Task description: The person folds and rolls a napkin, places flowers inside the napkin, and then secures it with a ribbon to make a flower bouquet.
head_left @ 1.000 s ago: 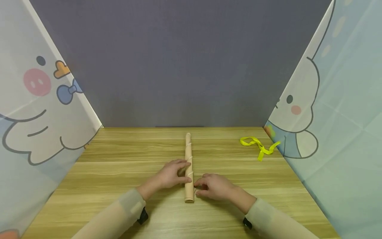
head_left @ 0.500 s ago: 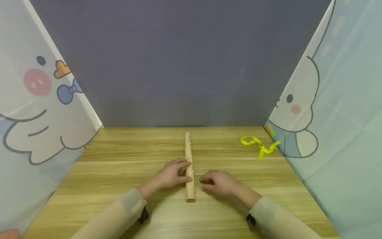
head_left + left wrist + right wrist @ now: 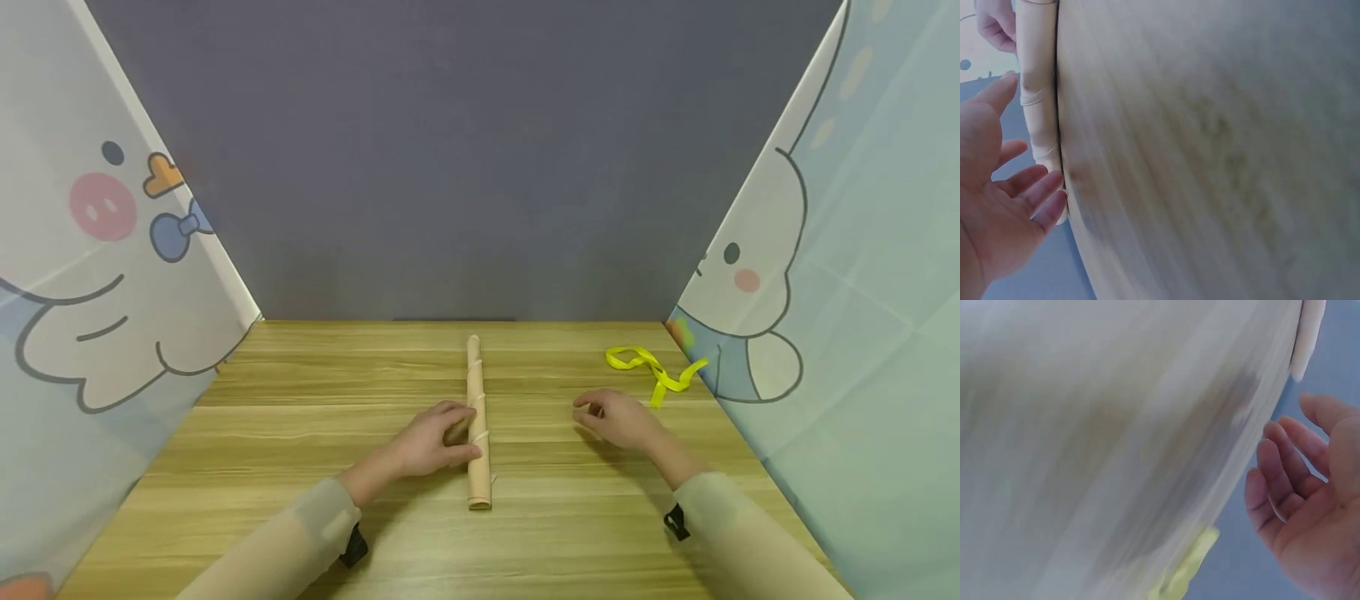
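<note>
A long tan roll (image 3: pixel 477 467) lies lengthwise on the table, with a thin pale cord wound round it in a spiral. A short cord end sticks out at its right side near the front. My left hand (image 3: pixel 431 439) is at the roll's left side, its thumb and fingertips resting on it. In the left wrist view, the fingers of the left hand (image 3: pixel 1004 194) are loosely bent beside the roll (image 3: pixel 1038 62). Well to the right, my right hand (image 3: pixel 618 418) hovers with relaxed fingers and nothing in them. A yellow ribbon (image 3: pixel 654 371) lies just beyond it.
The wood-grain table (image 3: pixel 300 417) ends at a dark grey panel (image 3: pixel 465 167) at the back. Cartoon-printed cloth walls (image 3: pixel 862 333) close off both sides. In the right wrist view, part of the yellow ribbon (image 3: pixel 1188 565) shows at the bottom.
My right hand has left the roll's right side and moved right and away from me, towards the yellow ribbon. The left hand has stayed on the roll.
</note>
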Motion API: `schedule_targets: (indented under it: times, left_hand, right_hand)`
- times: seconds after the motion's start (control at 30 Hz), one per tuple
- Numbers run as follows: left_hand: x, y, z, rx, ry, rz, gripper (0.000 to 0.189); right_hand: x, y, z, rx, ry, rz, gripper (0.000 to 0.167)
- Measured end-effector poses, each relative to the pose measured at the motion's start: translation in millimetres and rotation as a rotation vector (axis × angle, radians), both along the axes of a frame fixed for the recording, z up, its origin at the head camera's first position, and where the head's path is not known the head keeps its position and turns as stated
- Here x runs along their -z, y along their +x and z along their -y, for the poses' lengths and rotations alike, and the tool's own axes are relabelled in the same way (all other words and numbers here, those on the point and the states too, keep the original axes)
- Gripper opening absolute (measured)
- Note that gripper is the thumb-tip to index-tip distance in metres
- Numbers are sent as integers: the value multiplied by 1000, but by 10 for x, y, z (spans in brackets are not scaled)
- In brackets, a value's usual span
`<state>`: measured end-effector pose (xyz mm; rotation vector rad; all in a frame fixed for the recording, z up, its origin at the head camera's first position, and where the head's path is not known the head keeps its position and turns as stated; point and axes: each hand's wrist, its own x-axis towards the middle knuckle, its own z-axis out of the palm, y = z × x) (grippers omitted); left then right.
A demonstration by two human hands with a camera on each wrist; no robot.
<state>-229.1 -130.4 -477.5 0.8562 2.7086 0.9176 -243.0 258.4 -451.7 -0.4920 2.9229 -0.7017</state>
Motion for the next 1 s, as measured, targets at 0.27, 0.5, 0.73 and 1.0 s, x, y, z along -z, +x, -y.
schedule_targets:
  times: [0.27, 0.5, 0.73, 1.0]
  left_hand:
    - [-13, 61, 152, 3, 61, -50, 70]
    - [-20, 107, 273, -27, 70, -65, 69]
    - [-28, 120, 283, -12, 82, -49, 67]
    - [-12, 119, 276, 0, 106, -35, 65]
  right_hand:
    - [-102, -199, -579, 126, 9, -82, 34]
    - [-146, -407, -968, 190, 61, -190, 32]
    - [-222, -613, -1084, 284, 124, -116, 48]
    - [-96, -667, -1163, 324, 217, 17, 47]
